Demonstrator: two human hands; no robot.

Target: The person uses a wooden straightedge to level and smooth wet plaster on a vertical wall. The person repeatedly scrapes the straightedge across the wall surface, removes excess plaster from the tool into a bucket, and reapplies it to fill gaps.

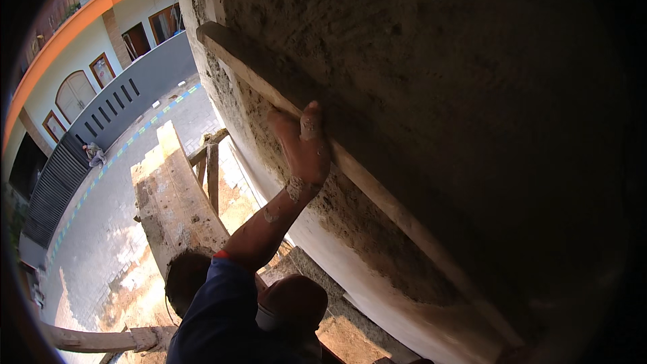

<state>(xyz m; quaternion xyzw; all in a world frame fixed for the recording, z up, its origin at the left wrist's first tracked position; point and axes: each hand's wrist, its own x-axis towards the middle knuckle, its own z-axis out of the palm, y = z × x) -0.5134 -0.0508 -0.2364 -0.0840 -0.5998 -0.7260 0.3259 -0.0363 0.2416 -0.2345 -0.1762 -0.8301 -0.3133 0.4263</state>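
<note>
"Here's the left hand (306, 152), back towards us, arm slanting up from a blue cloth sleeve (216, 310)!"
"Fingers?"
"Thumb spread from the rest, gripping one long, straight, brown wooden-looking bar (377, 195), diagonal through the grasp! The right hand's fingers, I can't tell!"
"Beyond the fingers?"
"One rough, grey-brown plastered wall (418, 61)! Below them, leftward, splattered wooden planking (168, 205)!"
</note>
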